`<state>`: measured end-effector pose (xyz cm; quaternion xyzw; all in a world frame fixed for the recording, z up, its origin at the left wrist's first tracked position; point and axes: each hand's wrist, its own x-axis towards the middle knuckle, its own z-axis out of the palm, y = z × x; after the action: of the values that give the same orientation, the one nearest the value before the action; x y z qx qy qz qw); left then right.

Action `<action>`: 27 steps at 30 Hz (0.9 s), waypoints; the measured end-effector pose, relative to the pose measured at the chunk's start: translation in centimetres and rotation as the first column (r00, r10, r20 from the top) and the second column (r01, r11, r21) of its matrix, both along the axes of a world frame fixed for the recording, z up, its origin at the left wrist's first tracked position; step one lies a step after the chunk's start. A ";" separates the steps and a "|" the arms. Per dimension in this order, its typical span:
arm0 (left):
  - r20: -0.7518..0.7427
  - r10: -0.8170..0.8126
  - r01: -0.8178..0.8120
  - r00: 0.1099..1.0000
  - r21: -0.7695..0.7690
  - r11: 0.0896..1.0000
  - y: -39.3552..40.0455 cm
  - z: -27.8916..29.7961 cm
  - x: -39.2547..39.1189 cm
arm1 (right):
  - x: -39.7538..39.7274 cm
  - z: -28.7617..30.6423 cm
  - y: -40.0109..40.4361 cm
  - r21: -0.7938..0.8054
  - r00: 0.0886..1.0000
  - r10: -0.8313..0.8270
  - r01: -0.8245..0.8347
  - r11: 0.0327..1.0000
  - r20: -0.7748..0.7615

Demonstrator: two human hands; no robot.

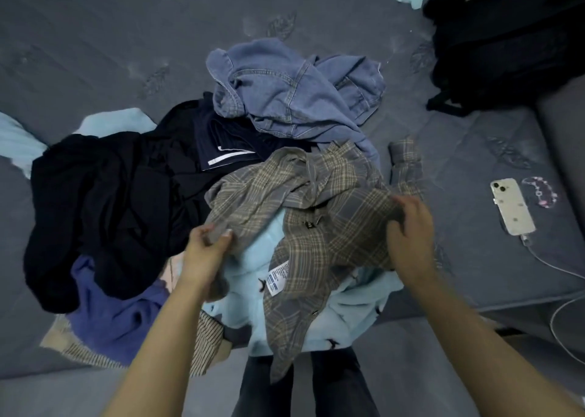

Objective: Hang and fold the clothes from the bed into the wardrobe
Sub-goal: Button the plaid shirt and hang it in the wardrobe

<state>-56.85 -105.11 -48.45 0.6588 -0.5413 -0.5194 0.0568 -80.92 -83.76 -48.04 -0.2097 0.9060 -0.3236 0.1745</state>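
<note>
From my remote seat I read this as the picking-up step: one garment is being separated from the heap on the grey quilted bed [95, 52], and nothing has gone to the wardrobe, which is not in view.

Farthest left lies a black crumpled garment [95, 201] over a purple-blue knitted piece [120, 321] and a beige striped cloth [79, 350]. Next comes my left hand [205, 248], its thumb and fingers pinching an edge of the grey-and-tan plaid button shirt [332, 226]. That shirt sits on top of the pile at the near edge of the bed, draped over a pale blue fleecy garment [253, 277], with its white care label [278, 277] showing, so I judge it to be inside out or opened. Behind it is a faded blue denim jacket [291, 100]. My right hand [408, 236] curls round a bunch of the same shirt's cloth on the far side.

Next, I would lift both hands together, shake the shirt free of the fleece, and find collar or shoulders before hanging or folding; a trailing sleeve could drag neighbours along.

To the right, well apart, lie a white-cased phone [512, 207] with a cable and a black backpack [506, 36].

Hidden: the shirt's collar and cuffs are lost in folds, the label text is unreadable, and how many garments lie beneath I cannot tell.
</note>
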 end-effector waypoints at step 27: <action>0.312 -0.918 0.879 0.245 -0.470 0.075 3.0 1.6 -19.6 | -3.1 2.1 6.8 -0.315 0.397 -0.010 0.744 0.589 0.918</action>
<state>-76.49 -102.15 -46.89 0.1168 -0.9513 -0.2777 -0.0658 -84.03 -76.94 -45.97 0.1644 0.5222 -0.7287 0.4115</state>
